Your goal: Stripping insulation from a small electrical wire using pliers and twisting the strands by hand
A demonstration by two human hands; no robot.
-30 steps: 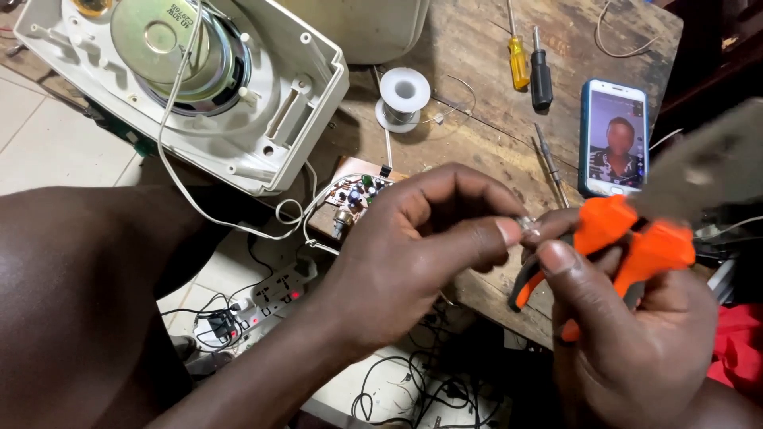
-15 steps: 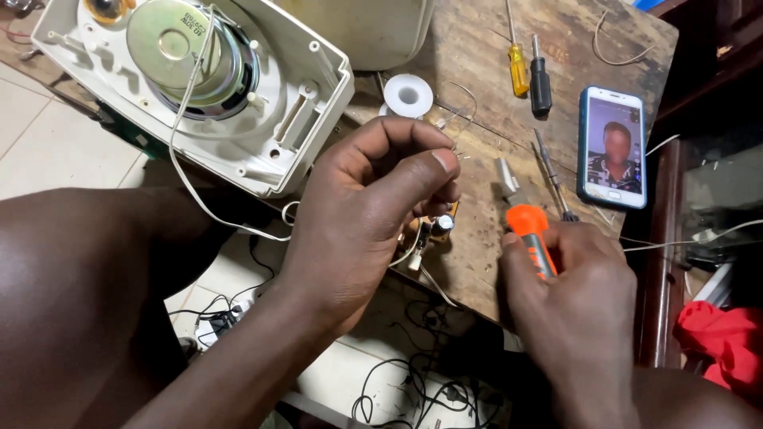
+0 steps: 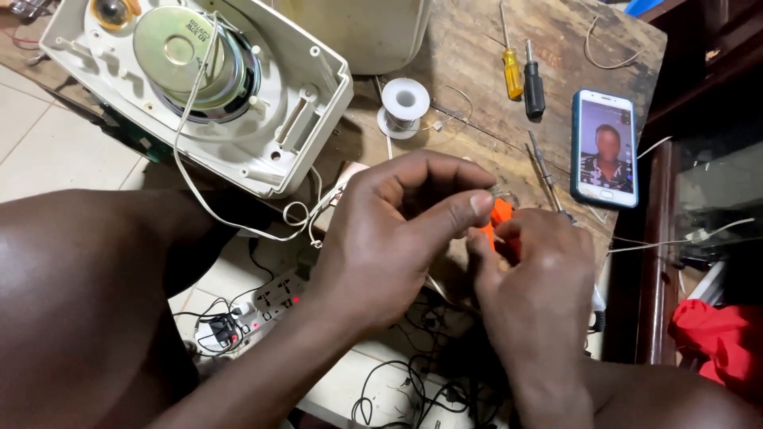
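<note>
At centre frame, the left hand [image 3: 397, 238] has dropped from its raised position to pinch a small wire part [image 3: 501, 193] between thumb and fingertip. The right hand [image 3: 534, 274], closed around orange-handled pliers [image 3: 501, 213], now meets it above the wooden table [image 3: 469, 48].

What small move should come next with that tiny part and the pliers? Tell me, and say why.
Probably steady the left hand and bring the orange pliers up to the tiny part: the fingertips pinch it just above the pliers, which the right hand grips.

Single head-worn camera is looking steeply down, close over both hands, facing forward across the worn brown wooden tabletop [image 3: 477, 48] toward its far edge.
</note>
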